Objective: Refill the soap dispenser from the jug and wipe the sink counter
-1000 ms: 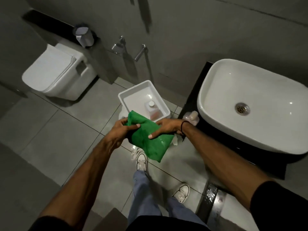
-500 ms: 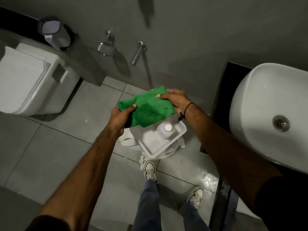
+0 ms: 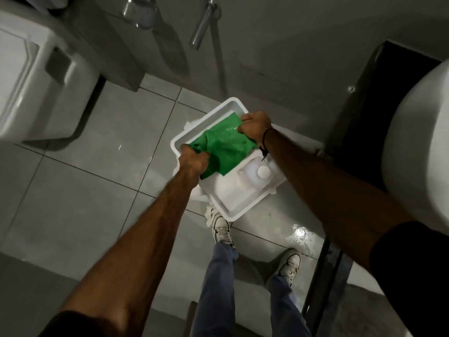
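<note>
A green cloth [image 3: 224,147] is stretched over the open top of a white square bin [image 3: 227,207] on the floor. My left hand [image 3: 193,161] grips the cloth's near left corner. My right hand [image 3: 255,125] grips its far right corner, just inside the bin's rim. A pale bottle with a round white cap [image 3: 263,171] stands inside the bin, to the right of the cloth. The white sink basin [image 3: 418,147] shows at the right edge, on a black counter [image 3: 379,93].
A white toilet [image 3: 36,81] hangs at the left. Two chrome fittings [image 3: 201,27] stick out of the grey wall above the bin. My feet in white sneakers [image 3: 222,229] stand on the tiled floor below the bin. A wet patch [image 3: 300,233] glints beside the counter's edge.
Both hands have lowered the green cloth from above the bin's far rim down into the bin. My view has tilted further down toward the floor.
</note>
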